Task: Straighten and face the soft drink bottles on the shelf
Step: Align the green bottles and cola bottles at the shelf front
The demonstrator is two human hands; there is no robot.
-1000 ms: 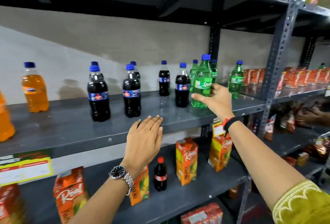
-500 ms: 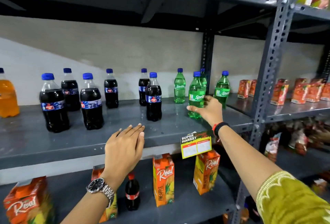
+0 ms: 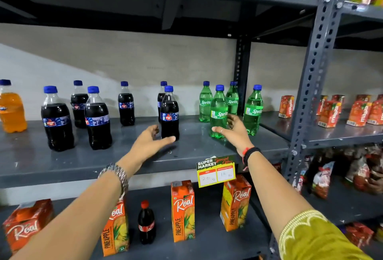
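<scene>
On the grey middle shelf (image 3: pixel 196 152) stand several dark cola bottles with blue caps and several green Sprite bottles. My right hand (image 3: pixel 233 133) wraps the lower part of the front Sprite bottle (image 3: pixel 218 112), which stands upright with its label facing forward. Three more Sprite bottles (image 3: pixel 253 110) stand behind and beside it. My left hand (image 3: pixel 148 142) reaches to the base of the front cola bottle (image 3: pixel 170 114) with fingers spread, thumb in front and fingers at its left. More cola bottles (image 3: pixel 57 118) stand unevenly to the left.
An orange soda bottle (image 3: pixel 11 112) stands at the far left. A yellow price tag (image 3: pixel 216 173) hangs from the shelf edge. Juice cartons (image 3: pixel 182 210) and a small red-capped cola bottle (image 3: pixel 146 223) stand below. A perforated upright post (image 3: pixel 308 85) bounds the bay; red cartons (image 3: pixel 329 112) lie beyond.
My left hand left the shelf's front edge and reached forward to the front cola bottle. My right hand stays on the Sprite bottle, now set down on the shelf.
</scene>
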